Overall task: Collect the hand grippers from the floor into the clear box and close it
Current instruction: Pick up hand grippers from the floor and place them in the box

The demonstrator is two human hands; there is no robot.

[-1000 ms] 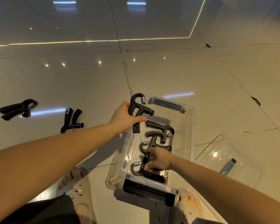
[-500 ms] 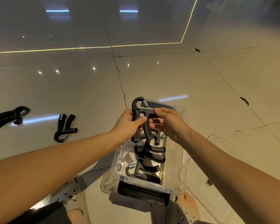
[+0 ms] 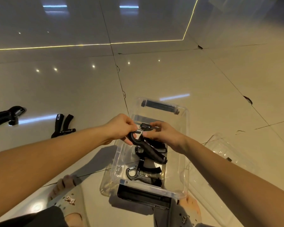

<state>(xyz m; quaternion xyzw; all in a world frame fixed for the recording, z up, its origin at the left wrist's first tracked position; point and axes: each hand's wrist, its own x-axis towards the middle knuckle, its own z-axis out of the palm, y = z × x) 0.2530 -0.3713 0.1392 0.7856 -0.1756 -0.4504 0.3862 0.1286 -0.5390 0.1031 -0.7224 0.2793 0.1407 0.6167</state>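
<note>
A clear box [image 3: 184, 145] stands on the floor between my feet, with several black hand grippers inside; one with a steel spring lies at the near end [image 3: 138, 172]. Both hands hold one black hand gripper [image 3: 144, 145] over the box, tilted with its handles pointing down into it. My left hand [image 3: 120, 128] grips its looped head by the spring. My right hand [image 3: 162, 133] pinches the top from the other side. Two more hand grippers lie on the floor to the left, one nearer [image 3: 62, 126] and one at the frame's edge [image 3: 7, 116].
The clear lid [image 3: 228, 154] with a dark latch lies on the floor right of the box. My feet in beige sandals are at the left [image 3: 67, 197] and right [image 3: 189, 208] of the box's near end. Glossy tiles stretch all around.
My right hand came out of the box and joined the left on the raised hand gripper. Together they have lowered and tilted it down over the box.
</note>
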